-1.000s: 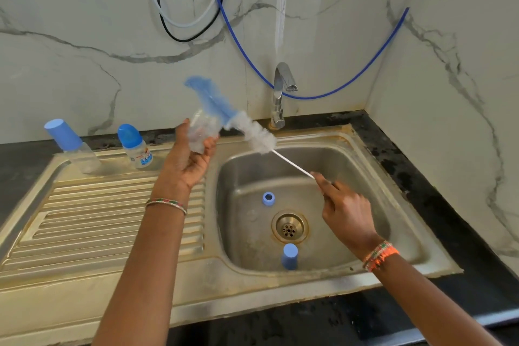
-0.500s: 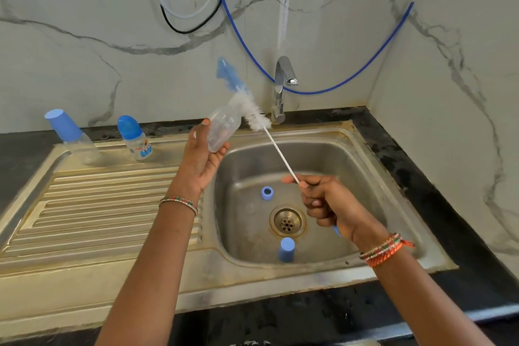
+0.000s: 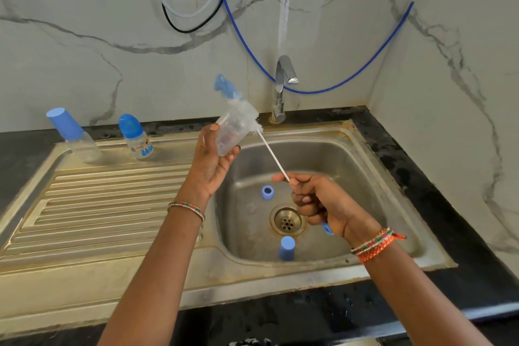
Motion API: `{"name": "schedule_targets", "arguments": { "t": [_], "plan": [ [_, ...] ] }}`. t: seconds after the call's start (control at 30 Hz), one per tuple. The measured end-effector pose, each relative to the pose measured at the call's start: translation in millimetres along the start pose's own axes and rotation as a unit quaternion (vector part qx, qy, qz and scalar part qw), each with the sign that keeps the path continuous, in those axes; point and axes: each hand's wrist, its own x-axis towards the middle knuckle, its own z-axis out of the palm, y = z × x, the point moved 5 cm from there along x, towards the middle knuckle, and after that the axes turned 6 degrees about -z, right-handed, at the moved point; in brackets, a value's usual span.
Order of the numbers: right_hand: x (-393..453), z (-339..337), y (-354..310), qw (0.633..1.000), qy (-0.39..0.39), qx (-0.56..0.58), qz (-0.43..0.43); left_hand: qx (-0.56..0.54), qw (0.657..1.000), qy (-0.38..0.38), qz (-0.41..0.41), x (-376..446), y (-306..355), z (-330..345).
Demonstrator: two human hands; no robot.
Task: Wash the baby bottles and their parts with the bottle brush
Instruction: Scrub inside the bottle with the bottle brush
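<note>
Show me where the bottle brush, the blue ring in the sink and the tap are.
bottle brush [image 3: 244, 118]: head view, on the white bristles.
blue ring [image 3: 267, 192]: head view, on its near rim, in the basin.
tap [image 3: 281, 84]: head view, on the chrome spout's upright part.

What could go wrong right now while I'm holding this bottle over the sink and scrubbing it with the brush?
The left hand holds the clear bottle only at its lower end, so a hard push from the bottle brush might knock it loose into the sink.

The right hand pinches the thin brush stem far from the bristles, so control may be poor and the bristles could flick droplets.

The blue ring lies near the open drain and could get nudged onto it.
</note>
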Motion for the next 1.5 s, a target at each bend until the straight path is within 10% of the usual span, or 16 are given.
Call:
{"name": "schedule_targets", "arguments": {
  "t": [0.13,0.3,0.47,0.63,0.97,1.17,1.5],
  "plan": [
    [-8.3,0.5,-1.3,1.000,-0.021,-0.021,-0.004,-0.055,0.993,0.078,0.061,6.0,25.9,-18.5],
    [-4.6,-1.8,-7.0,1.000,-0.004,-0.022,-0.004,0.089,0.996,-0.022,0.000,-5.0,16.9,-1.4],
    [-6.2,5.0,-6.4,0.999,-0.016,-0.031,-0.004,0.008,0.991,0.114,0.065,0.4,36.5,-28.6],
    [-5.9,3.3,-1.9,1.000,-0.009,-0.022,0.014,0.135,0.991,-0.006,0.014,-5.8,20.0,-17.2],
    [-18.0,-5.1,9.6,0.995,0.040,-0.095,-0.015,0.293,0.913,0.225,0.175,1.1,35.5,-51.7],
    [-4.8,-6.3,-0.9,0.911,0.160,-0.340,-0.172,0.338,0.929,0.065,0.139,-2.9,9.5,-24.5],
    [-13.7,-15.9,-12.5,0.813,0.203,-0.509,-0.199,0.300,0.945,0.018,0.127,-4.8,19.5,-27.4]
  ]
}}
